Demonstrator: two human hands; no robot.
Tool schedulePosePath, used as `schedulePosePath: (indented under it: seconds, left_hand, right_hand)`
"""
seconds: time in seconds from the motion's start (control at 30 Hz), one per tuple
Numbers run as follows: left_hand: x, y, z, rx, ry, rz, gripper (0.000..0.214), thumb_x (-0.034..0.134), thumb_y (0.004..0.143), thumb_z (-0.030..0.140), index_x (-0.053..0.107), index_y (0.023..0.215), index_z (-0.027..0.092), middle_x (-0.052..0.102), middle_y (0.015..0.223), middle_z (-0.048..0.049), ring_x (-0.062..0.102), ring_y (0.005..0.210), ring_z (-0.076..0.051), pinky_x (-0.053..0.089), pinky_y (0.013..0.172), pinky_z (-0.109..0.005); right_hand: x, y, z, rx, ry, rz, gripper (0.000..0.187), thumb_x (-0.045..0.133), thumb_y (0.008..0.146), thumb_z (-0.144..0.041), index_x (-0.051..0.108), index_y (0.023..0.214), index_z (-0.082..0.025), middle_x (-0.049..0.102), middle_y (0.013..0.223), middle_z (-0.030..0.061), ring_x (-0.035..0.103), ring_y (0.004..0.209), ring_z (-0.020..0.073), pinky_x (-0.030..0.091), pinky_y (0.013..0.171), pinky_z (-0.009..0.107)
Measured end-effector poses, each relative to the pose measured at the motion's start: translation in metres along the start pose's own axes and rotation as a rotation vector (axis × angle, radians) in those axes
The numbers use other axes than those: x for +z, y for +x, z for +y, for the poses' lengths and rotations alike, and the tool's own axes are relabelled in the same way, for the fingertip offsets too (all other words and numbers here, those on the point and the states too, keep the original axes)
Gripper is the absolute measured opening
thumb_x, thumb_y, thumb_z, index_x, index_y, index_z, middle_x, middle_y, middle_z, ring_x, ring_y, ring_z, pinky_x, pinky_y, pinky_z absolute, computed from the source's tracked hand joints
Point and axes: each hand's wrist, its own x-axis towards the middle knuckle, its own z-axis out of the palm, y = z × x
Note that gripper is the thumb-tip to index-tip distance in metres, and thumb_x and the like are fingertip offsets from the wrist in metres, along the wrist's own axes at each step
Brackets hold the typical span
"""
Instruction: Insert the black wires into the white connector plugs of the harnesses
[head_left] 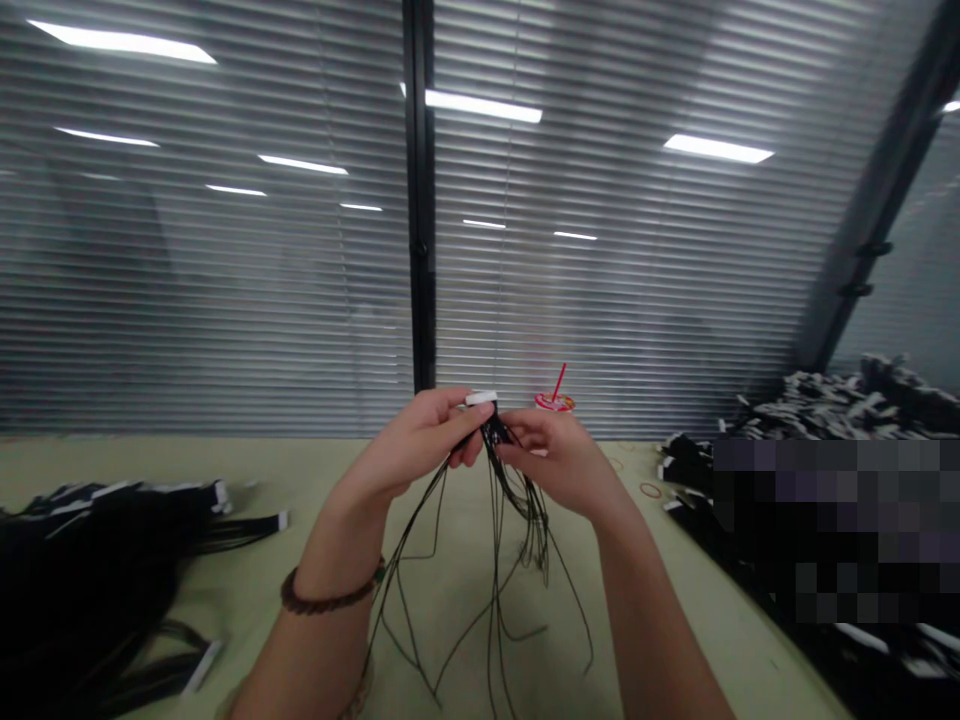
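- The white connector (481,398) sits above the table (300,465), black wires (493,432) hanging below it.
- Your left hand (420,437) pinches the connector between thumb and fingers.
- Your right hand (562,455) grips part of the wires just beside the connector, thumb and fingertips together.
- Behind your right hand stands a patterned lid (555,403) with a red straw (559,382).
- A rubber band (650,485) lies on the table, right of that hand.
- White-ended black cables are piled at left (90,590) and right; the right pile (847,405) is partly pixelated.
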Motion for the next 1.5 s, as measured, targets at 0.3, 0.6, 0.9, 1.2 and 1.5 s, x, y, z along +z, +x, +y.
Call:
schedulePosePath:
  seconds: [0.3,0.6,0.9,1.2,1.5]
  left_hand:
    - [0.000,0.005,-0.007,-0.022,0.120,-0.009,0.039,0.043,0.081,0.043,0.047,0.055,0.014,0.044,0.047,0.0036,0.036,0.044,-0.006,0.026,0.044,-0.019]
    - [-0.001,0.004,-0.004,-0.044,-0.074,-0.038,0.032,0.045,0.081,0.038,0.049,0.061,0.014,0.047,0.053,0.0025,0.039,0.048,-0.007,0.029,0.047,-0.020]
    - [0.000,-0.001,-0.001,0.003,-0.301,-0.178,0.014,0.050,0.079,0.022,0.057,0.075,0.010,0.059,0.069,-0.0036,0.050,0.058,-0.009,0.037,0.054,-0.021]
    - [0.000,0.005,-0.004,0.082,0.094,0.031,0.018,0.051,0.077,0.025,0.055,0.065,0.012,0.049,0.060,0.0025,0.045,0.060,-0.009,0.034,0.058,-0.021]
    - [0.015,0.008,-0.005,0.057,-0.197,-0.072,0.013,0.048,0.080,0.026,0.049,0.077,0.013,0.053,0.072,0.0003,0.055,0.068,-0.010,0.047,0.068,-0.027]
  right_hand:
    - [-0.014,-0.006,0.008,0.055,0.009,-0.046,0.015,0.047,0.080,-0.021,0.059,0.087,-0.015,0.050,0.070,0.0000,0.047,0.054,0.0051,0.042,0.048,0.016]
    - [-0.020,-0.005,0.002,-0.024,-0.158,-0.018,0.012,0.048,0.079,-0.017,0.059,0.077,-0.014,0.050,0.063,-0.0020,0.042,0.054,0.0047,0.034,0.050,0.014]
    - [-0.013,-0.005,-0.002,-0.032,0.014,0.052,0.011,0.057,0.074,-0.023,0.061,0.076,-0.013,0.058,0.072,0.0009,0.051,0.063,0.0071,0.042,0.062,0.018]
    - [-0.012,-0.002,0.003,0.044,0.048,0.100,0.016,0.058,0.073,-0.028,0.063,0.076,-0.014,0.056,0.067,0.0002,0.049,0.059,0.0070,0.038,0.055,0.018]
    - [-0.012,-0.002,0.005,0.061,0.184,0.136,0.019,0.057,0.073,-0.031,0.059,0.075,-0.012,0.056,0.069,0.0010,0.050,0.058,0.0064,0.037,0.051,0.016]
